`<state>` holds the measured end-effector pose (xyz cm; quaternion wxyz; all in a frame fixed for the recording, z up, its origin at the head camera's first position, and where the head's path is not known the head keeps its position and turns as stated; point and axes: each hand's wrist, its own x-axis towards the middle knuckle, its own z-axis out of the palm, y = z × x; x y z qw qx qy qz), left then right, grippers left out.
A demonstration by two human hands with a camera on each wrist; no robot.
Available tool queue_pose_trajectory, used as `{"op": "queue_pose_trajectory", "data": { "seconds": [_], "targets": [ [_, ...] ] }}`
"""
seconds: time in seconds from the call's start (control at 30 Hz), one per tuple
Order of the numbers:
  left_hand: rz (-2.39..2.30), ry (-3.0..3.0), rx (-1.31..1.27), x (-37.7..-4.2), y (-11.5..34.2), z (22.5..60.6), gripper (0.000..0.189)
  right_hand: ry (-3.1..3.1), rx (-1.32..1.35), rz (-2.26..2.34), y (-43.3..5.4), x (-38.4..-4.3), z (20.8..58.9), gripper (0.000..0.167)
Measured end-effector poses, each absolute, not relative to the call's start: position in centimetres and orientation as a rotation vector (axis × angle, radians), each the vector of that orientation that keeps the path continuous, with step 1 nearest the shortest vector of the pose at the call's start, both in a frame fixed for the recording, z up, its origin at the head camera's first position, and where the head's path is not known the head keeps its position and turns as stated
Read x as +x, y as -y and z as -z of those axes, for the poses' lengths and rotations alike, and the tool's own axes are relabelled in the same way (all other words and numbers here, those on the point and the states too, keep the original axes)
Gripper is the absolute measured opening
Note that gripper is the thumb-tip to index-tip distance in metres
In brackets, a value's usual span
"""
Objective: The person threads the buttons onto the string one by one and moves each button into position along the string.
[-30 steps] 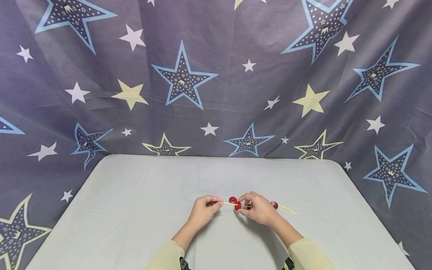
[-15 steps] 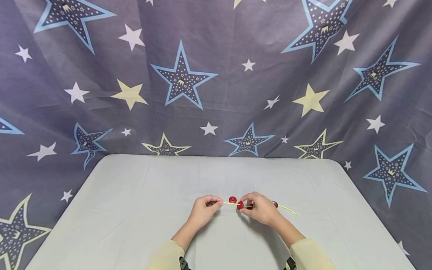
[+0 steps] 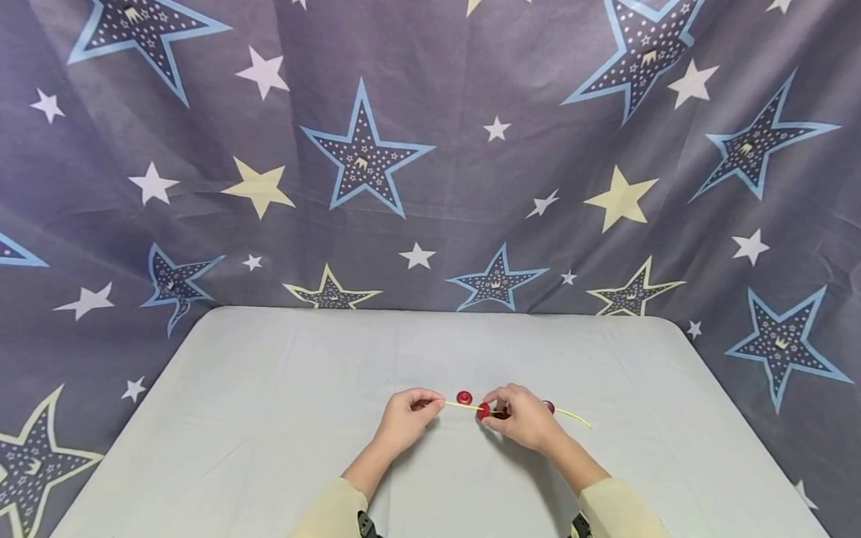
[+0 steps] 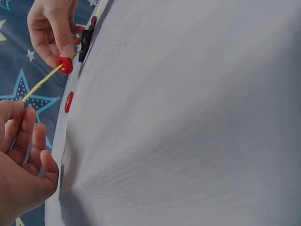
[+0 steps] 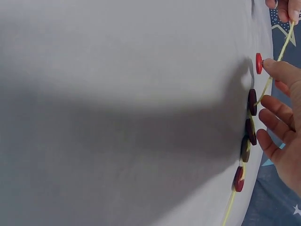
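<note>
My left hand (image 3: 403,421) pinches the end of a yellow string (image 3: 462,405) between thumb and index finger. Facing it, my right hand (image 3: 521,417) pinches a round red button (image 4: 65,65), through which the string runs. The string is taut from the left fingertips to this button. Further along it, beneath the right hand, several threaded buttons (image 5: 250,132) in dark and red tones lie in a row on the table. One loose red button (image 3: 464,397) lies flat just beyond the string. In the right wrist view the thumb hides the held button.
A pale grey cloth covers the table (image 3: 277,425). Behind it hangs a dark curtain (image 3: 425,135) printed with stars. The string's free tail (image 3: 577,418) lies to the right of the right hand. Black wrist cameras sit on both sleeves.
My right hand has slid the red button a little to the right along the string, away from the left hand and past the loose button. The left hand has stayed in place.
</note>
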<state>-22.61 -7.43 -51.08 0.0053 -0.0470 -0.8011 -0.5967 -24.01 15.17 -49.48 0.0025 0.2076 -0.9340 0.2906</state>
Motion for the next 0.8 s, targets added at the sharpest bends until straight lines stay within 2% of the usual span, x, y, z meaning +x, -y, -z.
{"op": "queue_pose_trajectory", "data": {
  "seconds": [0.8],
  "targets": [
    [1.877, 2.494, -0.175, -22.76, 7.15, 51.26, 0.016, 2.938, 0.59, -0.839, -15.66, -23.94, 49.77, 0.023]
  ]
}}
